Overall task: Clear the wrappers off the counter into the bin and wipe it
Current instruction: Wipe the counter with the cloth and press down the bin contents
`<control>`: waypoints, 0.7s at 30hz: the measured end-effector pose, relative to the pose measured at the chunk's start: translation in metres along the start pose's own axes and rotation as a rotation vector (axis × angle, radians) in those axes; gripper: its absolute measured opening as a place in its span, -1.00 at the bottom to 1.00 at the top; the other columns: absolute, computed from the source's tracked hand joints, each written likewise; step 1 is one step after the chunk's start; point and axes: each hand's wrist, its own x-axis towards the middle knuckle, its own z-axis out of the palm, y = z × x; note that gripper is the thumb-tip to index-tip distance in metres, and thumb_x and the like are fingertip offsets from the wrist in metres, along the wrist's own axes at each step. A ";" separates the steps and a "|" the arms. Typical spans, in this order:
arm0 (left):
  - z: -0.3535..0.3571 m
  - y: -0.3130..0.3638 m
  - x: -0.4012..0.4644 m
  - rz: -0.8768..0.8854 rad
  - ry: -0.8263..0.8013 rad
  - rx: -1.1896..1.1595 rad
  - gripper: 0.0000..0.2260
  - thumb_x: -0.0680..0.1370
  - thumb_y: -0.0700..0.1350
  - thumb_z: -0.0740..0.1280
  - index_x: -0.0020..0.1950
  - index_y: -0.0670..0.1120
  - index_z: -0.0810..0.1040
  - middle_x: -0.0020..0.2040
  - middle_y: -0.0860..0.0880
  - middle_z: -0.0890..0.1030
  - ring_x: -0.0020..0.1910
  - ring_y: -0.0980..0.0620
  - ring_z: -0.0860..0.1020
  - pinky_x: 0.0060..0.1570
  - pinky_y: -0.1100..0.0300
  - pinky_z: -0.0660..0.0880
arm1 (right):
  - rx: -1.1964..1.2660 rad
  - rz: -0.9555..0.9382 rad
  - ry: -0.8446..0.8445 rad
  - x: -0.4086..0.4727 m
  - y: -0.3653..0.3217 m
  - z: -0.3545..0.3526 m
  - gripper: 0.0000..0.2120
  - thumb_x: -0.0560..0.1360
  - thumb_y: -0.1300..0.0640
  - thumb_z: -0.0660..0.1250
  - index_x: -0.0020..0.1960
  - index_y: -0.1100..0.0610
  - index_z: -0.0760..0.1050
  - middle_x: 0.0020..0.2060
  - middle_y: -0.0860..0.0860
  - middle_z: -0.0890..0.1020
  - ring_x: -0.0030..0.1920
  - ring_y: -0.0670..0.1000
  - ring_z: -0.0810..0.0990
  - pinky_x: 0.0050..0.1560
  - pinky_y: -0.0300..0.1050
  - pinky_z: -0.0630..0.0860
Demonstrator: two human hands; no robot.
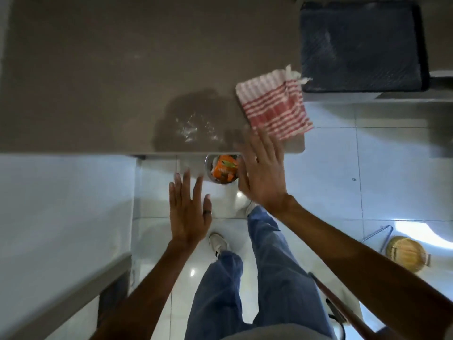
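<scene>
A grey-brown counter [98, 82] fills the upper part of the view. A clear crumpled wrapper [193, 127] lies near its front edge. A red-and-white striped cloth [273, 104] rests at the counter's right corner. Below the edge, a small metal bin [208, 168] on the floor holds an orange wrapper [224, 169]. My right hand [262, 173] is flat with fingers apart over the counter edge, its fingertips just short of the cloth. My left hand [188, 209] hovers flat and empty above the floor, left of the bin.
A dark blue mat [362, 45] lies on a surface at the back right. A woven basket [407, 253] stands on the white tiled floor at the right. A pale cabinet [63, 204] is at the left. My legs and shoes [218, 244] are below.
</scene>
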 end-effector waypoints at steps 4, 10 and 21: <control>0.075 -0.032 -0.028 -0.013 -0.218 -0.040 -0.50 0.70 0.04 0.17 0.64 -0.02 0.24 0.68 -0.19 0.18 0.69 -0.25 0.08 0.63 -0.25 0.17 | 0.045 -0.162 -0.374 -0.090 0.005 0.081 -0.57 0.56 0.05 0.24 0.42 0.05 0.43 0.53 0.07 0.37 0.58 0.14 0.26 0.53 0.21 0.27; 0.230 -0.087 0.009 -0.232 -0.445 -0.191 -0.38 0.70 0.16 0.15 0.70 0.01 0.02 0.72 -0.13 0.05 0.70 -0.18 0.01 0.63 -0.20 0.19 | 0.372 1.101 -0.672 -0.104 0.080 0.297 -0.20 0.62 -0.12 0.31 0.66 0.16 -0.02 0.61 0.17 0.24 0.55 0.23 0.33 0.50 0.18 0.42; 0.240 -0.103 -0.007 -1.340 -0.548 -1.481 -0.11 0.58 -0.08 0.46 0.67 0.20 -0.10 0.68 -0.19 0.15 0.57 -0.43 0.26 0.18 -0.43 0.56 | 0.509 1.339 -0.561 -0.123 0.013 0.298 -0.64 0.59 0.11 0.33 0.34 0.16 0.37 0.22 0.19 0.64 0.11 0.24 0.70 0.04 0.23 0.70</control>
